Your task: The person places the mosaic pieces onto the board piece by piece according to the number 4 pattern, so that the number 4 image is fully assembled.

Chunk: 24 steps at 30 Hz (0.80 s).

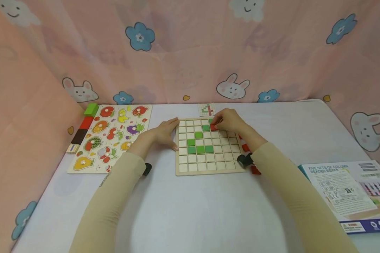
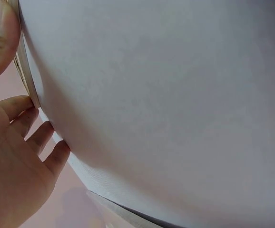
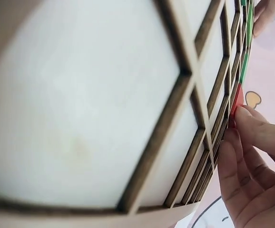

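A wooden grid board (image 1: 211,173) lies flat on the white table, with several green tiles (image 1: 200,149) set in its squares. Near its far edge, my right hand (image 1: 230,120) pinches a red tile (image 1: 213,127) between thumb and fingertips. That red tile (image 3: 237,98) appears beside a green one in the right wrist view, low at the grid. My left hand (image 1: 164,133) rests along the board's left side, fingers by the far corner and thumb lower down. In the left wrist view, the left hand's fingertips (image 2: 24,100) touch the board's edge.
Behind the board lies a small pattern card (image 1: 207,109). Loose red tiles (image 1: 255,170) lie along its right side, partly under the right arm. A fruit puzzle board (image 1: 96,154) and a row of coloured blocks (image 1: 86,123) are at left, a printed box (image 1: 348,193) at right.
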Available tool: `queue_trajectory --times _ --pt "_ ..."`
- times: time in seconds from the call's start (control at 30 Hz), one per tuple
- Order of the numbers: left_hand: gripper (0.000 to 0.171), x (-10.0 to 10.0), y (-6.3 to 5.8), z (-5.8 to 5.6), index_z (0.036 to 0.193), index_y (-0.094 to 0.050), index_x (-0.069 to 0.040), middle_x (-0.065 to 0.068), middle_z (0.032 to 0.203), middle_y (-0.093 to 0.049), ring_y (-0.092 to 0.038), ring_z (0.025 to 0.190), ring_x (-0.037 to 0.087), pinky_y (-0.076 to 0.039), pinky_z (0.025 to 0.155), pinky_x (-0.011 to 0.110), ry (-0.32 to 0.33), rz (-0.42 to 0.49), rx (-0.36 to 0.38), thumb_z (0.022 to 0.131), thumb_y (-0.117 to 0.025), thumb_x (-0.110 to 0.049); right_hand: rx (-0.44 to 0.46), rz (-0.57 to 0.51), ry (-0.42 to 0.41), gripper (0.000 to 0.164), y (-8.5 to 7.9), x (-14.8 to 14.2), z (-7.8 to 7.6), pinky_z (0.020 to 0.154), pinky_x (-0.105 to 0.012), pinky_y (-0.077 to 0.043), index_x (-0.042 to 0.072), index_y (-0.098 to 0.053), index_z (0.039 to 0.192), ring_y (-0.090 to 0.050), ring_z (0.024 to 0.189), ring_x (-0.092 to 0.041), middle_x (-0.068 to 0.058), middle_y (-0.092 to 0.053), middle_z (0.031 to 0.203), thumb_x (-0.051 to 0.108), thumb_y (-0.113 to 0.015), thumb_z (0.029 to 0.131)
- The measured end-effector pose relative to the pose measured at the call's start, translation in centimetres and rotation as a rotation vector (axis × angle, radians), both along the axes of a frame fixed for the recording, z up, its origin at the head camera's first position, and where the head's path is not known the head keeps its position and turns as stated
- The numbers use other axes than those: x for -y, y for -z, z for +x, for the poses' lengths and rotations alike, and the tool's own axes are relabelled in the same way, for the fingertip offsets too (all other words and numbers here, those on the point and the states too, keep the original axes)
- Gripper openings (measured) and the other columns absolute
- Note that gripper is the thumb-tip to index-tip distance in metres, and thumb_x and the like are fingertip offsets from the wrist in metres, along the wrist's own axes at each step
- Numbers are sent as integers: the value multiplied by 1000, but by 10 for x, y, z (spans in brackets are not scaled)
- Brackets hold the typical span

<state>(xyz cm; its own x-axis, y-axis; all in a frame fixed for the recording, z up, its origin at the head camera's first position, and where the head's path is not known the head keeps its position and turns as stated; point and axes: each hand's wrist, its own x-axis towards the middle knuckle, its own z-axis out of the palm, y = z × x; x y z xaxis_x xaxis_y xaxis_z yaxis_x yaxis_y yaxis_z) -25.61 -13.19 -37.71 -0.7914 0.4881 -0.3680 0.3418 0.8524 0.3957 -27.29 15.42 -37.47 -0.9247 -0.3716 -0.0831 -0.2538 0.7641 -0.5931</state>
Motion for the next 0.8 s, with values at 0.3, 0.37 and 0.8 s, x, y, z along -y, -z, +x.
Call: queue_trajectory --times 0.3,0.37,0.8 --pt "119 -2 1 -1 159 -9 -3 14 169 -3 -9 155 42 -13 129 52 -2 -5 3 73 -86 -35 -31 47 -12 20 -4 -12 0 85 -42 -55 7 -74 108 -63 97 -29 -14 -72 102 10 -68 90" --pt "119 -3 0 0 159 -9 -3 14 169 -3 -9 155 43 -13 129 52 0 -8 4 73 -86 -35 -43 50 15 21 -5 -21 -1 83 -41 -53 6 -74 110 -61 97 -29 -15 -69 102 10 -66 91" --pt "116 -1 0 -2 158 -11 -3 13 169 -3 -7 155 42 -11 129 51 -3 -21 7 74 -86 -33 95 127 38 31 -11 -98 -9 86 -43 -55 5 -69 119 -60 106 -35 -22 -65 117 4 -59 89"
